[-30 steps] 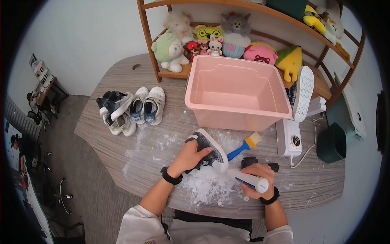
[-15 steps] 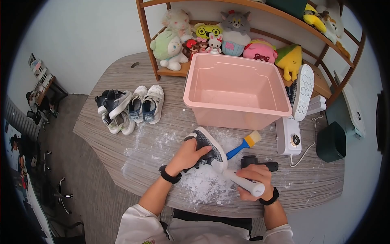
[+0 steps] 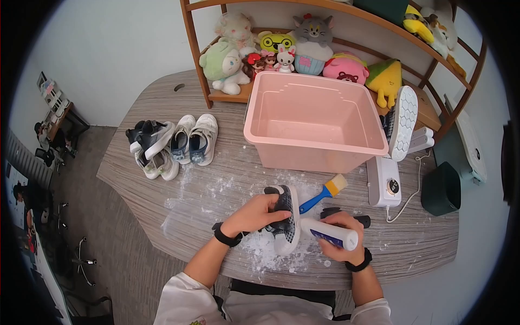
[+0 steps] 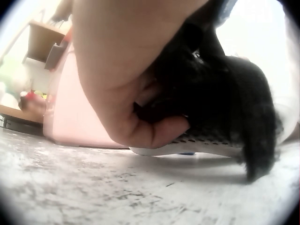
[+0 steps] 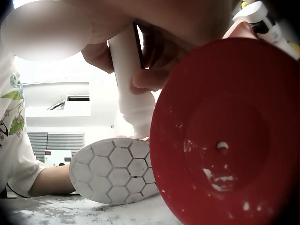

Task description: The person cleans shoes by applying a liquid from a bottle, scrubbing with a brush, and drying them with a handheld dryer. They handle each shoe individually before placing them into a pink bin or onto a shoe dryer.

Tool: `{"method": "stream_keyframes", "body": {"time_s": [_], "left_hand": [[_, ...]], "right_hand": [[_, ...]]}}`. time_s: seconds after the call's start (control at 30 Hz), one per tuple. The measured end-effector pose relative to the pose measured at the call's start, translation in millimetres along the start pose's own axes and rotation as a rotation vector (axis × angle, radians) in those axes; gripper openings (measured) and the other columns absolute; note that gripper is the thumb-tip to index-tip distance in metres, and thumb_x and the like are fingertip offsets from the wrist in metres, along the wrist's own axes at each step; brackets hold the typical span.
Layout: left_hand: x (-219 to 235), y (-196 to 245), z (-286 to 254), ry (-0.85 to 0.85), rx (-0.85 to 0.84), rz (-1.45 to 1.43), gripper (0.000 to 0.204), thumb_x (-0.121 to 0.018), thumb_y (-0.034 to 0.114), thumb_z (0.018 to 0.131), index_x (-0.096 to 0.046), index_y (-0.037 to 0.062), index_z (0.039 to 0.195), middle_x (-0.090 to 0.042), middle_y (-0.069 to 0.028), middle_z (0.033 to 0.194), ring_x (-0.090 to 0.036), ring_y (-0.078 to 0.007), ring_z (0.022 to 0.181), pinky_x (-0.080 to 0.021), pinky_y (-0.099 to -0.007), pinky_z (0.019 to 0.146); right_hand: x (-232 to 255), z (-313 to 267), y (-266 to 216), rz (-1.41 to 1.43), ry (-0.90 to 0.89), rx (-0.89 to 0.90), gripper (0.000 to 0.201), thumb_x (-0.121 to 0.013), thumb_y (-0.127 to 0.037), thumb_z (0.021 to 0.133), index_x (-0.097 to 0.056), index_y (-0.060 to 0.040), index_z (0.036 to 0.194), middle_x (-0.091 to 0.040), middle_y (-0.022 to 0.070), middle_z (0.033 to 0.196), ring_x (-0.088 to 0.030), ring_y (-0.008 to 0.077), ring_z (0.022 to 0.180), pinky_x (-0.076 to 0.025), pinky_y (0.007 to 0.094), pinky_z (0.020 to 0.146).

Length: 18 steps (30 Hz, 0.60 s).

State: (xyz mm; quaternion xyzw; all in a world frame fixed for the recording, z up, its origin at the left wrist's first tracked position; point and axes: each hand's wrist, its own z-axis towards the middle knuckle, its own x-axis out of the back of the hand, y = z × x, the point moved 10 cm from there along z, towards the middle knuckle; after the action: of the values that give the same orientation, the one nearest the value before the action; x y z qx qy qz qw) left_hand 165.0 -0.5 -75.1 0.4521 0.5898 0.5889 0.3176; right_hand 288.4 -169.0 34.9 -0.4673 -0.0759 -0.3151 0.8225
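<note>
My left hand [image 3: 252, 215] grips a dark checkered shoe [image 3: 285, 216] with a white sole, tilted on its side over white powder on the table. In the left wrist view the thumb presses on the dark shoe upper [image 4: 220, 103]. My right hand [image 3: 340, 234] holds a white bottle [image 3: 329, 233], its narrow end close to the shoe's sole. The right wrist view shows the hexagon-patterned sole [image 5: 115, 171] beneath the bottle [image 5: 129, 79]; whether they touch I cannot tell. A large red round object [image 5: 225, 136] fills that view's right side.
Behind the hands are a pink bin [image 3: 319, 154] and a blue-handled brush [image 3: 319, 199]. Several shoes [image 3: 203, 140] stand at the left. A white device [image 3: 383, 183] with an upright shoe [image 3: 403, 124], a dark green bin [image 3: 441, 189] and a black object [image 3: 364, 221] are at the right.
The left hand has turned the shoe more upright in view and brought its toe lower, nearer me. The right hand's bottle has tilted, showing its blue label again.
</note>
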Motion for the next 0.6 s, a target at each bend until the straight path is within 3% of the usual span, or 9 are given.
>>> {"method": "stream_keyframes", "body": {"time_s": [0.17, 0.27, 0.6], "left_hand": [[2, 1, 0, 0.014, -0.019, 0.059, 0.032, -0.077, 0.025, 0.093, -0.065, -0.0036, 0.095, -0.064, -0.008, 0.069, -0.054, -0.0123, 0.061, -0.043, -0.0333, 0.055], [3, 7, -2, 0.016, -0.018, 0.063, 0.029, -0.075, 0.022, 0.093, -0.064, -0.0043, 0.096, -0.064, -0.0102, 0.07, -0.055, -0.0141, 0.062, -0.044, -0.0348, 0.056], [-1, 16, -4, -0.019, 0.01, 0.05, 0.026, -0.073, 0.018, 0.094, -0.065, -0.005, 0.103, -0.07, -0.0111, 0.079, -0.06, -0.0134, 0.07, -0.05, -0.0325, 0.065]], "right_hand": [[2, 0, 2, 0.084, 0.012, 0.006, 0.043, -0.086, -0.01, 0.069, -0.07, 0.0017, 0.107, -0.074, 0.0143, 0.093, -0.074, 0.0203, 0.077, -0.058, 0.0295, 0.072], [3, 0, 9, 0.105, 0.046, -0.094, 0.042, -0.087, -0.01, 0.072, -0.07, 0.0023, 0.108, -0.075, 0.0143, 0.095, -0.074, 0.018, 0.079, -0.059, 0.0288, 0.072], [-7, 10, 16, 0.002, 0.056, -0.223, 0.045, -0.087, -0.004, 0.079, -0.07, 0.0043, 0.119, -0.077, 0.0157, 0.106, -0.075, 0.0166, 0.09, -0.061, 0.0305, 0.08]]}}
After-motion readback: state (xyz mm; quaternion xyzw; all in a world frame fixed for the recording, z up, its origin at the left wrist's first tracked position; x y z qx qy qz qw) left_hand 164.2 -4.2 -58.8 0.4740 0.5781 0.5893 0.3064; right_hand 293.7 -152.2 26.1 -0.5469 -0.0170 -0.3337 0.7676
